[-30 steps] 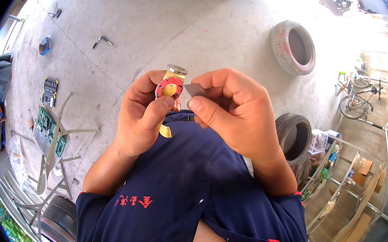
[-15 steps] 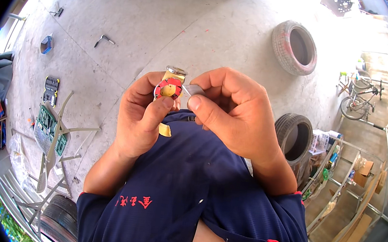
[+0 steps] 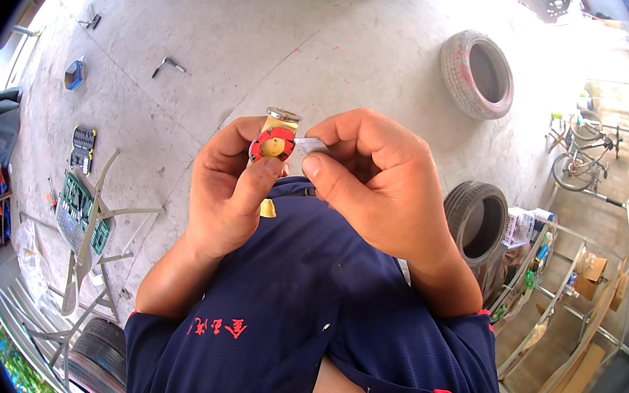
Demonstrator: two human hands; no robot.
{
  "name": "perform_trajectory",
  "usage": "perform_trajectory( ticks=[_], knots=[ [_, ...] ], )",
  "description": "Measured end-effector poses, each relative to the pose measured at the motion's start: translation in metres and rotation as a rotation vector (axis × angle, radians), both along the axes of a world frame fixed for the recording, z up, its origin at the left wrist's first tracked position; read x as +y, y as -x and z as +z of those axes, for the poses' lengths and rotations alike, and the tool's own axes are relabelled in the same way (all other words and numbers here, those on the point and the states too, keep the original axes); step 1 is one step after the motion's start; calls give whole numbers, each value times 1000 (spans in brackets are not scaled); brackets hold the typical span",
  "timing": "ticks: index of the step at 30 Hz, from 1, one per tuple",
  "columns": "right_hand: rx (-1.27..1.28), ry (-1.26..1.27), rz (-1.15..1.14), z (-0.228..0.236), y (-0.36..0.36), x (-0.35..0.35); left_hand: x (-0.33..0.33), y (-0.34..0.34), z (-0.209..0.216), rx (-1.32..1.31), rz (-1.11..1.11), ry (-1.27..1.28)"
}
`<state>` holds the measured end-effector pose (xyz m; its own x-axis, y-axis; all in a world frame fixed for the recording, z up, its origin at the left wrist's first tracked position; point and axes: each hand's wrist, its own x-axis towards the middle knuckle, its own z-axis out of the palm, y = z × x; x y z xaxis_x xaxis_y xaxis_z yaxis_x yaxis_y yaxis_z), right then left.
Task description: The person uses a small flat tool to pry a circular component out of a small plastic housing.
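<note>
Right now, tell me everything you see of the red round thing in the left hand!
The red round thing is a ring, its material unclear, with dark marks around it and a yellowish middle. Its face is turned towards the camera. The left hand pinches it, thumb over its lower edge. A silver-rimmed yellow piece shows just above; I can't tell if they're joined. A pale flat piece in the right hand is by its right edge, perhaps touching.

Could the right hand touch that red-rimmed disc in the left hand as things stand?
Probably yes: the right hand is close beside the red-rimmed disc; only the pale flat piece it pinches seems to lie between.
</note>
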<state>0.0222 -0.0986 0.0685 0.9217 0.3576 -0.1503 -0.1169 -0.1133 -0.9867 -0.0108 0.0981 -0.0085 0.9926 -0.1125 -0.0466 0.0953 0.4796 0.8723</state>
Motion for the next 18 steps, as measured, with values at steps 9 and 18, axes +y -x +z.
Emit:
perform_trajectory(
  ticks=[9,18],
  knots=[
    [-271,154,-25,-3,-2,3,-4,-1,0,21,31,-49],
    [-837,359,8,-14,-8,5,-9,-9,-8,-2,75,-135]
  ],
)
